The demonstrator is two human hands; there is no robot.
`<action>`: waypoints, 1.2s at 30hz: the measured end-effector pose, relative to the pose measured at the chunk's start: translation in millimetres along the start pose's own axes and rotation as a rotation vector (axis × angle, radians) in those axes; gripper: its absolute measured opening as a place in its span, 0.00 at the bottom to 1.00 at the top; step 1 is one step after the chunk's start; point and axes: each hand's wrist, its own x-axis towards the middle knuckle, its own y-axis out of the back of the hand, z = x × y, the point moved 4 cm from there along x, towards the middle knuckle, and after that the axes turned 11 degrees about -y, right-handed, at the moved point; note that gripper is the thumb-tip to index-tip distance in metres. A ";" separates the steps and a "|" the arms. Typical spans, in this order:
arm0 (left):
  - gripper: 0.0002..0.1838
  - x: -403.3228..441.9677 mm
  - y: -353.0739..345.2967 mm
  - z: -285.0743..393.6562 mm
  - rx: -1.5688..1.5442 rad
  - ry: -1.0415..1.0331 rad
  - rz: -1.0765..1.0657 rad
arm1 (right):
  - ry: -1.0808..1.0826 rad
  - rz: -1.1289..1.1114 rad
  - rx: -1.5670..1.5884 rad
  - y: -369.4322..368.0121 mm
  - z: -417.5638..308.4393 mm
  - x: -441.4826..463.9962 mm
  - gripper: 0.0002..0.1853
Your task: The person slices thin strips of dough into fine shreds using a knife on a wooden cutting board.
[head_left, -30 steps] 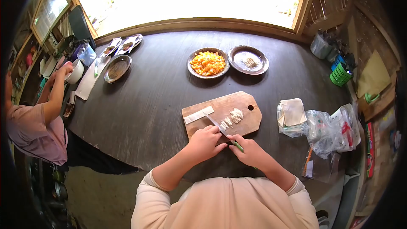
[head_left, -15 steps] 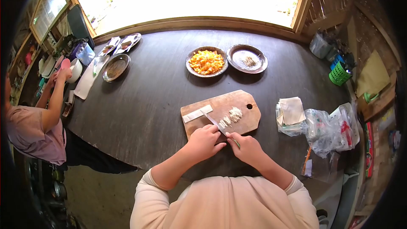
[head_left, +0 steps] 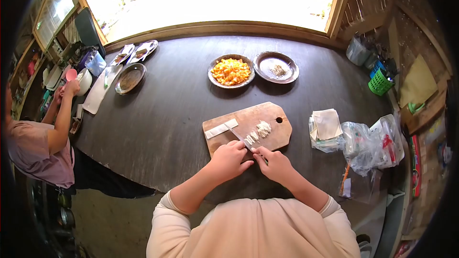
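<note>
My right hand (head_left: 273, 163) is closed round the handle of a knife (head_left: 235, 133), whose blade points up and left over the wooden cutting board (head_left: 267, 110). Fingers curled together, my left hand (head_left: 229, 156) rests at the board's near edge, against the left side of the blade; whatever lies beneath its fingertips is hidden. A flat white strip (head_left: 221, 128) lies on the board's left part. To the right of the blade are thin cut white sticks (head_left: 251, 137) and a small pile of finer white shreds (head_left: 263, 127).
Beyond the board stand a plate of orange diced pieces (head_left: 230, 71) and a dark plate (head_left: 290, 60) with a few shreds. Plastic bags (head_left: 361, 143) lie right, near a green basket (head_left: 380, 83). At left, a person (head_left: 40, 148) holds a pink ladle-like utensil (head_left: 71, 74) beside a white bowl (head_left: 84, 82).
The knife and my right hand have shifted very slightly; my left hand stays nearly in place. At left, the other person's hands and the pink utensil have moved a little.
</note>
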 end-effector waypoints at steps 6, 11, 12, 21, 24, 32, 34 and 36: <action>0.20 0.1 1.0 -0.6 0.023 0.013 -0.030 | -0.071 -0.083 0.110 11.7 -3.5 -6.5 0.11; 0.20 0.5 1.6 0.0 0.011 0.008 -0.031 | -0.068 -0.055 0.068 2.2 0.7 1.3 0.11; 0.20 0.3 0.2 0.0 0.009 0.005 -0.035 | -0.052 -0.035 0.021 1.0 0.0 2.4 0.12; 0.20 -0.6 1.7 -0.7 0.017 0.005 -0.033 | -0.052 -0.081 0.182 7.9 -3.2 -4.9 0.11; 0.20 -0.6 -1.0 -2.6 0.006 0.016 -0.045 | -0.047 -0.056 0.105 5.6 -1.7 -2.3 0.10; 0.19 0.0 2.7 -1.7 0.007 0.031 -0.056 | -0.004 -0.043 0.108 5.7 -0.3 -3.1 0.11; 0.19 -0.4 2.7 -1.8 0.000 0.032 -0.051 | -0.003 -0.065 0.152 6.5 -1.4 -4.5 0.10; 0.19 -0.1 3.3 -2.3 -0.008 0.028 -0.050 | 0.005 -0.073 0.227 8.5 -3.3 -3.2 0.11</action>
